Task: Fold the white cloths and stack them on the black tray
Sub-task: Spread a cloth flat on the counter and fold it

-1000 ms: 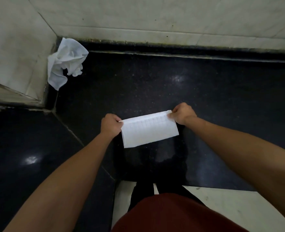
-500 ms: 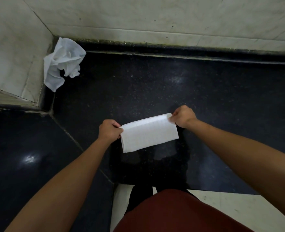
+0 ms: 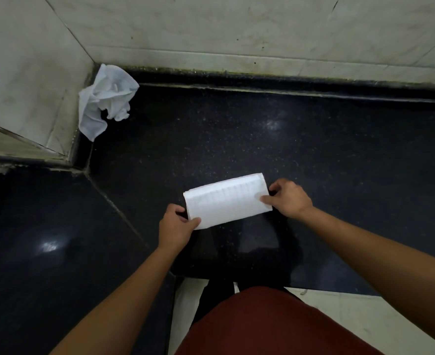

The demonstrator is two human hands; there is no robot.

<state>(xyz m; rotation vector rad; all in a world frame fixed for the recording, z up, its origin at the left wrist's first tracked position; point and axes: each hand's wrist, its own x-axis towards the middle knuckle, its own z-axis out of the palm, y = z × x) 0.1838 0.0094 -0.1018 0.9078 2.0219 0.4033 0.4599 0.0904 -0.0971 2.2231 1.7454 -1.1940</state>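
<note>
Folded white rectangular cloth (image 3: 228, 200) lies stretched between both hands over the dark speckled stone tabletop (image 3: 262, 139), apparently to square its edges. Left hand (image 3: 176, 228) pinches its near corner; right hand (image 3: 289, 198) pinches the opposite end. Far beyond the left hand, a crumpled white cloth (image 3: 106, 101) waits in the corner.

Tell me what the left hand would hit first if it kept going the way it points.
The left hand points up and right into the folded cloth it already grips; beyond that lies bare black counter. Depth is uncertain.
</note>
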